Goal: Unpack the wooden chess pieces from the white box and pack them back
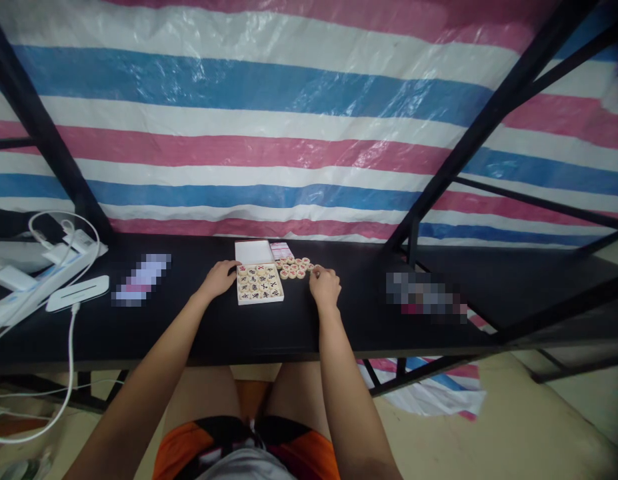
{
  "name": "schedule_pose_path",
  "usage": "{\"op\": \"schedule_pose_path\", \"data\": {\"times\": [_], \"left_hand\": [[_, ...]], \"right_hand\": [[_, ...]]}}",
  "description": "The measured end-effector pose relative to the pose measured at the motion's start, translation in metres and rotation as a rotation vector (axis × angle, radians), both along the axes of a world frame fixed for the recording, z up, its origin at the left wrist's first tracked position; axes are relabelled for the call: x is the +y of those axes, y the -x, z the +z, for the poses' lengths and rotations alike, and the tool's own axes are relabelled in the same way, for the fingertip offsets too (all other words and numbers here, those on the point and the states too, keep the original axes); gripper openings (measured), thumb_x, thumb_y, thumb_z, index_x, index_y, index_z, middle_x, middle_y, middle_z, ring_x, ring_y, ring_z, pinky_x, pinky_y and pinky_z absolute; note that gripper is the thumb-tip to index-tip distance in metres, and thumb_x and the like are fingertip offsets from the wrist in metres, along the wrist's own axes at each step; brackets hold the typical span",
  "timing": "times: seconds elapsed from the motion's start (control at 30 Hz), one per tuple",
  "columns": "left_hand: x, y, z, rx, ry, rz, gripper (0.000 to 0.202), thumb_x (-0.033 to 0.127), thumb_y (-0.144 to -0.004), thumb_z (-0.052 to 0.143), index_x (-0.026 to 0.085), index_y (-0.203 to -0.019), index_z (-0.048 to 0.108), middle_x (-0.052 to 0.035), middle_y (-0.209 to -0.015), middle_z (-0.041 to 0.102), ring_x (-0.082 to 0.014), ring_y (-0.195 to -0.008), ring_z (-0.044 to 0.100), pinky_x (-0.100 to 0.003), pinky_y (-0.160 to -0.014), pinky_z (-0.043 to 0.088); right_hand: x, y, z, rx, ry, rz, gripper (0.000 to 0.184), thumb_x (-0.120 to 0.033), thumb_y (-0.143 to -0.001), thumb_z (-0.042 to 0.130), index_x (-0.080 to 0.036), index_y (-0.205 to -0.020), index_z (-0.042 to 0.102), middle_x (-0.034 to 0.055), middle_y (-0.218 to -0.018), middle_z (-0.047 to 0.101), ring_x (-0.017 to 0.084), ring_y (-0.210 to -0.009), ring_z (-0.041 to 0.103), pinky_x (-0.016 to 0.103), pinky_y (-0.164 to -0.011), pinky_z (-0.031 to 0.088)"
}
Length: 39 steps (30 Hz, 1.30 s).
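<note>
A small cream box filled with round wooden chess discs lies on the black table in front of me. My left hand rests against the box's left edge, fingers curled on its corner. My right hand sits to the right of the box, fingers pinched together beside a loose cluster of discs. What the fingertips hold, if anything, is too small to make out. The box's white lid lies just behind it, with a pink-printed card next to it.
A white power strip with plugs and cables sits at the table's left end beside a flat white device. Blurred patches lie left and right of me. Black metal frame bars rise against a striped tarpaulin behind the table.
</note>
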State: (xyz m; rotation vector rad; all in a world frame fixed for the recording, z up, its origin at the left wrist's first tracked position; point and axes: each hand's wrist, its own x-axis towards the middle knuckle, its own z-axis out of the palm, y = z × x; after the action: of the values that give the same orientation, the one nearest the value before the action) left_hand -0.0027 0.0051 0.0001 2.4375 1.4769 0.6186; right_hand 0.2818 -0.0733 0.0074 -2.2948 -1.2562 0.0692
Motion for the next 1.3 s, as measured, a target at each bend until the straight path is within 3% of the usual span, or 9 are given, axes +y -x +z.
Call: {"op": "schedule_pose_path", "data": {"times": [0.67,1.3], "left_hand": [[-0.0016,-0.0009,0.0007,-0.020,-0.007,0.003,0.036,0.021,-0.085,0.047,0.021,-0.118,0.062,-0.0074,-0.111,0.065,-0.0235,-0.105,0.057,-0.036,-0.097,0.043],[-0.0011,-0.0004,0.0002,-0.024,-0.002,0.005,0.036,0.022,-0.084,0.047,0.021,-0.117,0.062,-0.0075,-0.111,0.065,-0.0234,-0.105,0.058,-0.036,-0.096,0.043]], "right_hand": [[0.0020,0.0022,0.0000,0.001,0.034,0.060,0.026,-0.026,-0.090,0.044,-0.021,-0.106,0.063,0.0107,-0.109,0.058,0.024,-0.098,0.055,0.036,-0.081,0.042],[0.0009,0.0019,-0.0005,0.012,-0.003,0.031,0.022,-0.021,-0.089,0.046,-0.019,-0.105,0.060,0.0110,-0.109,0.057,0.022,-0.097,0.055,0.032,-0.078,0.040]]}}
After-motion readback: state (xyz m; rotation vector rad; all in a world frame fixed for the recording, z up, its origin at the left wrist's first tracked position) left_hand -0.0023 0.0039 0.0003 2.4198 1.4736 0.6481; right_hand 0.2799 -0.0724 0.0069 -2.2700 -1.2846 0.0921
